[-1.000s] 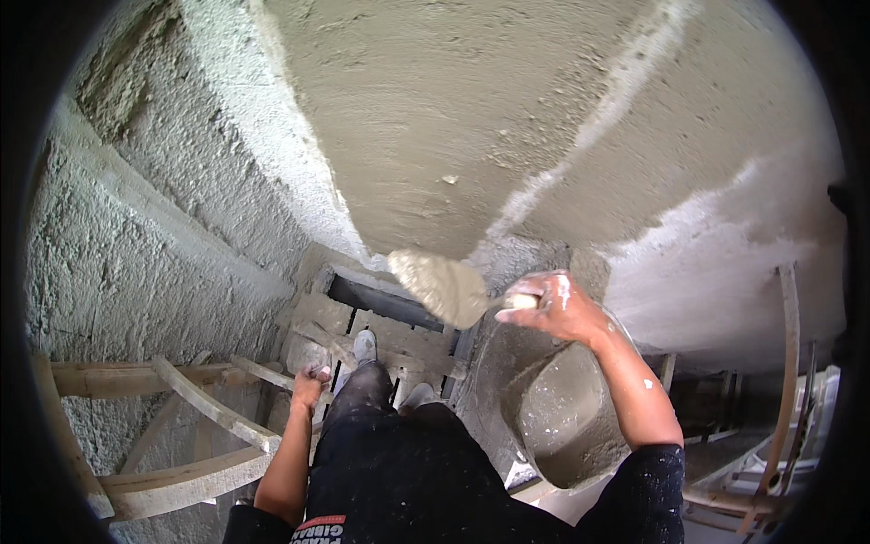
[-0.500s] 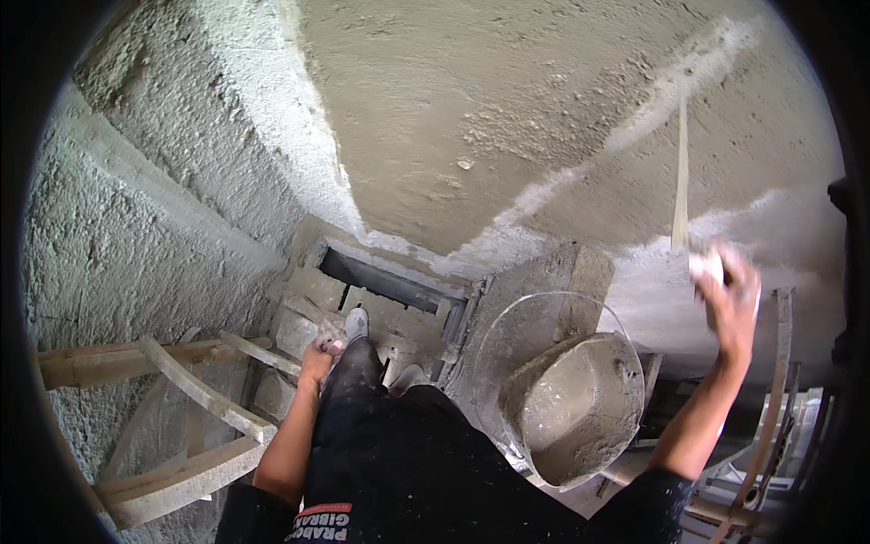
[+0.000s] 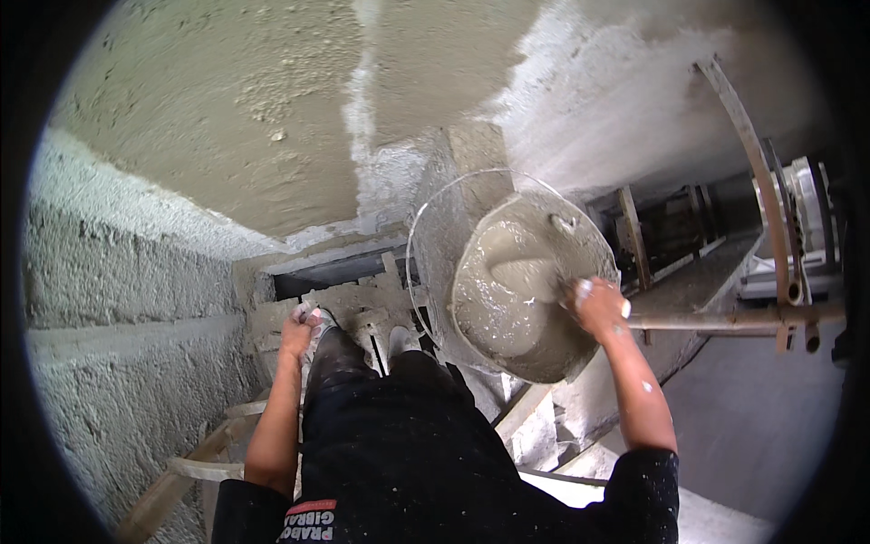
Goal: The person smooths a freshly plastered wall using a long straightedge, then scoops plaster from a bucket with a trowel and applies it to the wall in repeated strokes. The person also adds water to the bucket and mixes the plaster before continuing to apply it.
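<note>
My right hand (image 3: 598, 306) is closed round a trowel (image 3: 528, 276) and reaches over the right rim of a bucket (image 3: 426, 263). The trowel's blade lies in wet grey mortar (image 3: 503, 328), coated with it, and the handle is mostly hidden by my fingers. White smears mark my fingers and forearm. My left hand (image 3: 299, 332) hangs low beside my left leg, above a shoe. Its fingers are curled, and whatever they may hold cannot be made out.
Ahead rises a wall (image 3: 227, 118) with damp grey plaster and pale bare strips. Rough wall (image 3: 136, 281) stands at left, above a wooden ladder-like frame (image 3: 204, 453). Under my feet are boards (image 3: 362, 304) beside a dark gap (image 3: 331, 275). A rusty pipe (image 3: 725, 319) runs at right.
My right hand has come down from in front of the wall, bringing the trowel into the bucket. The view has swung right. My left hand stays low by my leg.
</note>
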A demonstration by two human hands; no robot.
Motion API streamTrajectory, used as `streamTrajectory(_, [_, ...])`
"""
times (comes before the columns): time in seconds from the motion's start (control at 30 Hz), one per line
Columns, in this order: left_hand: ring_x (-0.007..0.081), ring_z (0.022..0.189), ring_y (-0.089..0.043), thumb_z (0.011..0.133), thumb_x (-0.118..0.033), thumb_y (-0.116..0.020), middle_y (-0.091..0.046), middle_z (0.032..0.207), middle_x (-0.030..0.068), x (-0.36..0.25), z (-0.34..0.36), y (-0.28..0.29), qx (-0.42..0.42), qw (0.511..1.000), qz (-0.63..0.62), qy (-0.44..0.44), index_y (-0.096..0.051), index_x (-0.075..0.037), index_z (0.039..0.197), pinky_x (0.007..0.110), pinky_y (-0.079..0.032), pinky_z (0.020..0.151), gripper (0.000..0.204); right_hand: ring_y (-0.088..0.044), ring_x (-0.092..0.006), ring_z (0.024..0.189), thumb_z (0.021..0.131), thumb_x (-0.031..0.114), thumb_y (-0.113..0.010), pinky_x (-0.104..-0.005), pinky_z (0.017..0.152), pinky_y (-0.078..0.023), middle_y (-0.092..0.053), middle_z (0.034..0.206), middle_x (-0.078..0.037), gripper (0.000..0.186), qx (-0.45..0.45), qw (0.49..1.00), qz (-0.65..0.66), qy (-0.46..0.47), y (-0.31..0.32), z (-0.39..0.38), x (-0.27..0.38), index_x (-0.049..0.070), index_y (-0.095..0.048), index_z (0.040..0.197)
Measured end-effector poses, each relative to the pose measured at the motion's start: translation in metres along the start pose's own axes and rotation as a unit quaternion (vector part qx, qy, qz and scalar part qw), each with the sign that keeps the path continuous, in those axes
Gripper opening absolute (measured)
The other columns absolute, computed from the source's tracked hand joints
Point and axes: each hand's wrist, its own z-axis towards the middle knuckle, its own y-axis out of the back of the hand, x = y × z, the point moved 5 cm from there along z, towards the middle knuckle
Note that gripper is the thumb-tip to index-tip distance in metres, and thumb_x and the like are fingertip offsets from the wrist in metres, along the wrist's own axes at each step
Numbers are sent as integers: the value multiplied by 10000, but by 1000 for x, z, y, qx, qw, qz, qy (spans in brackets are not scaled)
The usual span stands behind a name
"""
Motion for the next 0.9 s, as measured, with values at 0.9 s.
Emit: streamTrajectory(0.9, [231, 989, -686, 955, -128, -696, -653, 1157, 121, 46, -57, 26, -25, 999, -44, 2, -521, 21, 1353, 361, -585, 850, 460, -627, -396, 1151, 870, 621, -645, -454, 1010, -492, -694, 1205, -173, 615, 163, 934, 312, 54, -31, -34, 39, 94, -713, 1180])
